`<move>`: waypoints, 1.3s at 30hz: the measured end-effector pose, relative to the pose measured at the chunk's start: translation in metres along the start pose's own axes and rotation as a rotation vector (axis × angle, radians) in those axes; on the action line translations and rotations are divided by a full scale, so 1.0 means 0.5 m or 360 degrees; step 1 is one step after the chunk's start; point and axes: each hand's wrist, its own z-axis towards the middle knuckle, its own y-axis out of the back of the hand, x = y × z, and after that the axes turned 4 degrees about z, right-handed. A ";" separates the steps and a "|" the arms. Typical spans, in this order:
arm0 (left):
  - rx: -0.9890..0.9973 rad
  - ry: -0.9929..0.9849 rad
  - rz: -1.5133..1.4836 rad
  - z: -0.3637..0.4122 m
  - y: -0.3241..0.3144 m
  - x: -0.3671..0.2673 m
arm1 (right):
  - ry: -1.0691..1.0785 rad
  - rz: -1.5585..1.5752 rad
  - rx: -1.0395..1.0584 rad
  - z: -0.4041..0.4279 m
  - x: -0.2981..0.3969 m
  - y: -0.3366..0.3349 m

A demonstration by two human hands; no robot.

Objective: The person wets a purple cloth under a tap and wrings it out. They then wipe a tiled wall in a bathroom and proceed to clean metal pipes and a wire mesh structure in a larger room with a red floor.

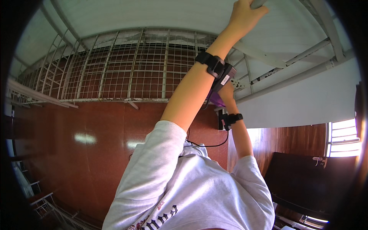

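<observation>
My left hand [244, 17] is raised to the top edge, its fingers wrapped around a pale metal post [258, 3] of a bed frame. Lower down, my right hand [226, 92] is at the corner of the frame, partly hidden behind my left forearm and its strapped-on device [222, 76]. A purple cloth [217, 100] bunches out beside my right hand, which appears to grip it; the fingers are out of sight. Close to that hand is a pale metal bracket with holes [238, 83]. A chipped white metal rail [290, 61] runs off to the right.
A wire-mesh metal bed base [120, 69] spans the far side, with a ladder-like rail [53, 76] at its left. Red-brown flooring [95, 138] lies below. A white panel [287, 100] and a dark door [304, 181] stand at right. A black cable [214, 146] hangs between my arms.
</observation>
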 end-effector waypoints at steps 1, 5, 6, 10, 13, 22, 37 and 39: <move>-0.0133 -0.0033 0.0462 -0.008 -0.009 -0.009 | -0.0183 -0.0075 -0.0017 0.000 -0.010 0.020; 0.0344 0.0445 -0.0525 0.001 0.023 -0.026 | -0.0256 -0.0137 -0.0415 0.008 -0.190 0.065; 0.0285 0.0361 -0.0500 0.003 0.023 -0.021 | -0.0263 -0.0143 -0.0416 0.010 -0.201 0.072; 0.0150 0.0198 -0.0516 0.002 0.016 0.002 | -0.0537 -0.0248 -0.0443 0.015 -0.192 0.071; 0.0093 0.0102 -0.0479 0.003 0.003 -0.001 | -0.0411 -0.0187 -0.0474 0.006 -0.132 0.011; 0.0273 0.0347 -0.0745 0.011 0.017 0.019 | -0.0092 0.0016 -0.0248 -0.018 0.038 -0.044; 0.0328 0.0380 -0.0572 0.010 0.023 0.017 | -0.0432 0.0342 -0.1028 -0.114 -0.295 -0.039; 0.0334 0.0383 -0.0551 0.008 0.010 0.017 | -0.0615 0.0373 -0.1018 -0.154 -0.346 -0.105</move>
